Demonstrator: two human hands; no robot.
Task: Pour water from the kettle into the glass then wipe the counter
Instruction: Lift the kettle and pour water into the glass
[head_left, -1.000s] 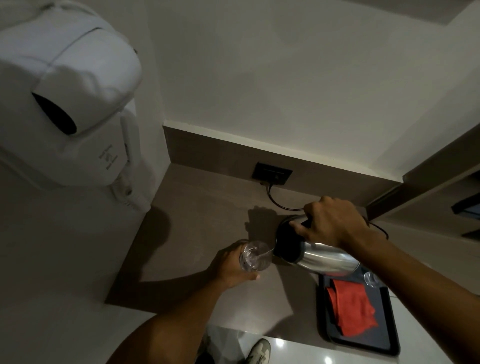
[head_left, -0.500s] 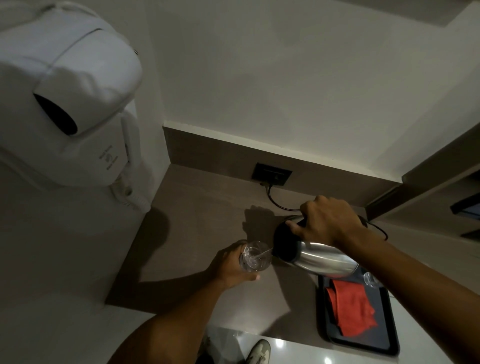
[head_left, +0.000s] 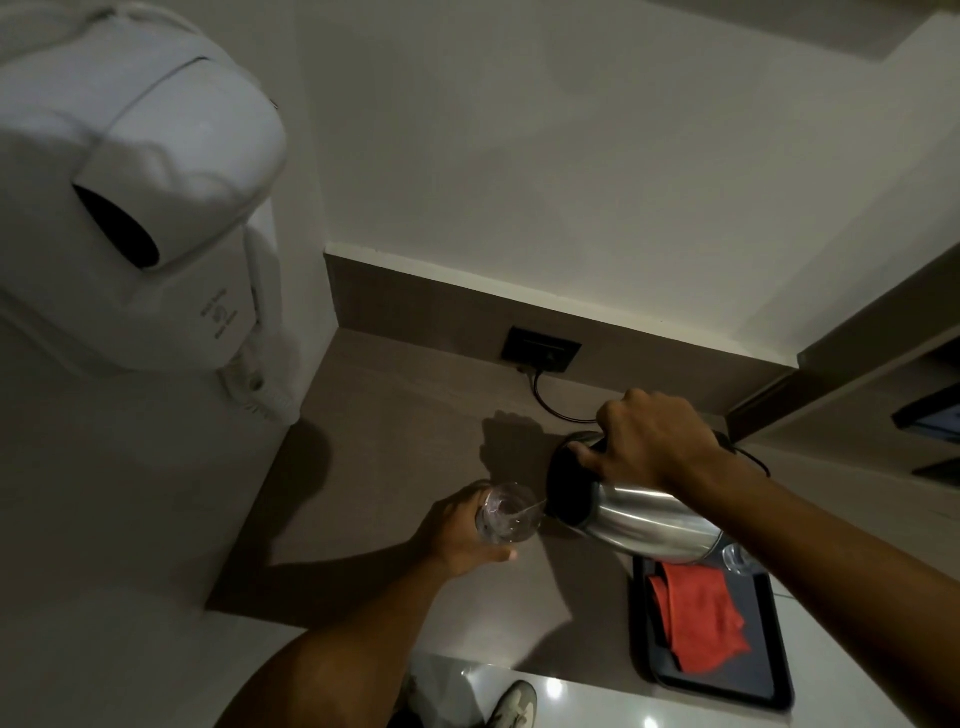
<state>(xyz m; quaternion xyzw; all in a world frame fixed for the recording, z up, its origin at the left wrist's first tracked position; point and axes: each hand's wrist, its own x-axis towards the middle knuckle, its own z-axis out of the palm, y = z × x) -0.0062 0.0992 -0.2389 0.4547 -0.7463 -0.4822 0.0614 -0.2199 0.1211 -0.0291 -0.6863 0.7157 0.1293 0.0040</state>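
Little has changed since 0.5 s ago: the right hand (head_left: 652, 447) still tips the steel kettle (head_left: 631, 506), its fingers wrapped around the hidden handle, spout at the rim of the glass (head_left: 508, 513). The left hand (head_left: 460, 527) still curls around that glass above the desk (head_left: 395, 457). The water stream is barely visible. A red cloth (head_left: 698, 621) lies on the black tray (head_left: 774, 644). The wall dryer (head_left: 130, 208) label is unreadable.
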